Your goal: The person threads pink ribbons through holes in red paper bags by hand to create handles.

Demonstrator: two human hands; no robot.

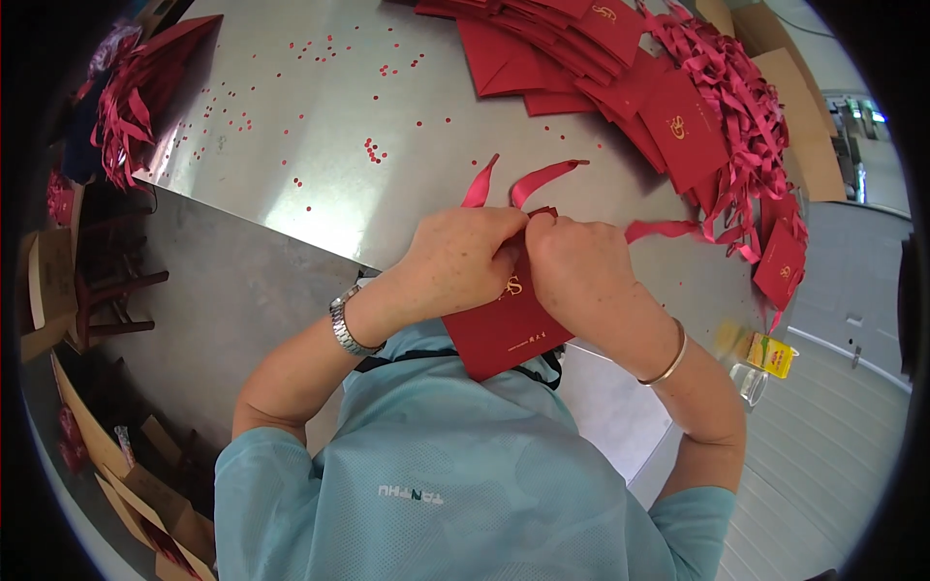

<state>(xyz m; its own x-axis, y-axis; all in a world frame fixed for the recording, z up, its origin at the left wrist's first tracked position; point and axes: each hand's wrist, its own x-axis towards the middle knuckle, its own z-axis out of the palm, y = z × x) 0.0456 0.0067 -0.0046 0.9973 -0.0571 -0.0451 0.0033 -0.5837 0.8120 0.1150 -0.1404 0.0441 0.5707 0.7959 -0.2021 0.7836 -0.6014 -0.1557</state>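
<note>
A red paper gift bag with gold print is held tilted against the near table edge, in front of my body. My left hand is closed at the bag's top left, thumb and fingers pinched together. Right beside it, almost touching, my right hand is closed on the bag's top right. Two pink-red ribbon ends, a left one and a right one, stick up past my fingers. Exactly what my fingertips pinch is hidden. Another ribbon strand runs from beside my right hand toward the ribbon pile.
Stacked red bags and a heap of ribbons cover the metal table's far right. Small red paper dots lie scattered. More red bags hang over the left end. A yellow packet and a glass are at right.
</note>
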